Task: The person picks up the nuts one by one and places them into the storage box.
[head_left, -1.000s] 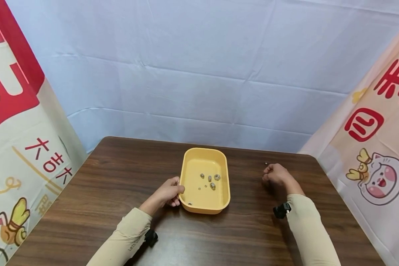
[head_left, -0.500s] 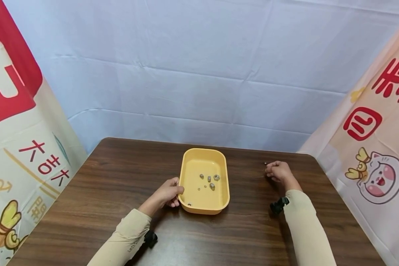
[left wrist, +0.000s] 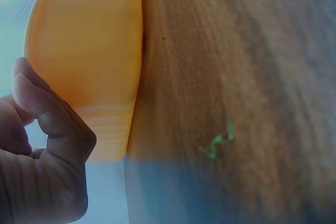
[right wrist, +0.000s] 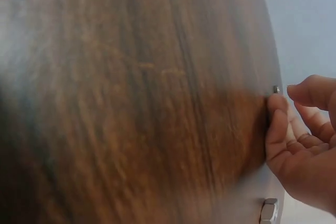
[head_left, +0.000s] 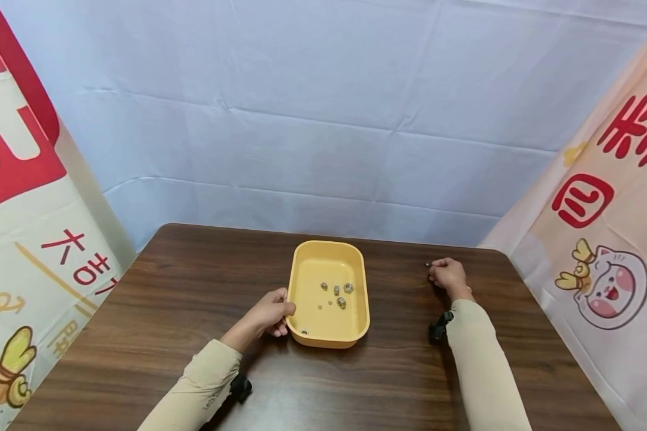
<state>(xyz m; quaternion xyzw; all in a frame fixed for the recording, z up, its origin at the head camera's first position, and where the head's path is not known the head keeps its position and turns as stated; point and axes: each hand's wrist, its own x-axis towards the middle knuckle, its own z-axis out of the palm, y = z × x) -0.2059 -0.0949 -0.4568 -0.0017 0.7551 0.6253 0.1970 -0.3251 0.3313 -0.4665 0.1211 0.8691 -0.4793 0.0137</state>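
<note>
My left hand [head_left: 272, 311] grips the left side wall of a yellow plastic tray [head_left: 327, 343], thumb over the rim and fingers outside. In the left wrist view those fingers [left wrist: 52, 111] are bent against the tray's wall [left wrist: 89, 40]. Several metal nuts of different sizes lie in the tray, among them a larger hex nut [head_left: 348, 288]. At the right, my right hand [head_left: 449, 276] is low over the table beside a tiny metal nut [head_left: 427, 264]. The right wrist view has this nut [right wrist: 276, 89] just beyond the fingertips, with thumb and forefinger apart and nothing between them.
A larger hex nut [right wrist: 269, 211] rests on the table under the right hand's wrist side. The dark wooden table [head_left: 210, 263] ends at a pale cloth backdrop [head_left: 302, 149]. Printed cloths hang at both sides. A green scrap [left wrist: 218, 141] lies near the left hand.
My right hand has moved slightly away from me, its fingertips now right by the tiny nut. The left hand keeps its grip on the tray; the head view has shifted slightly.
</note>
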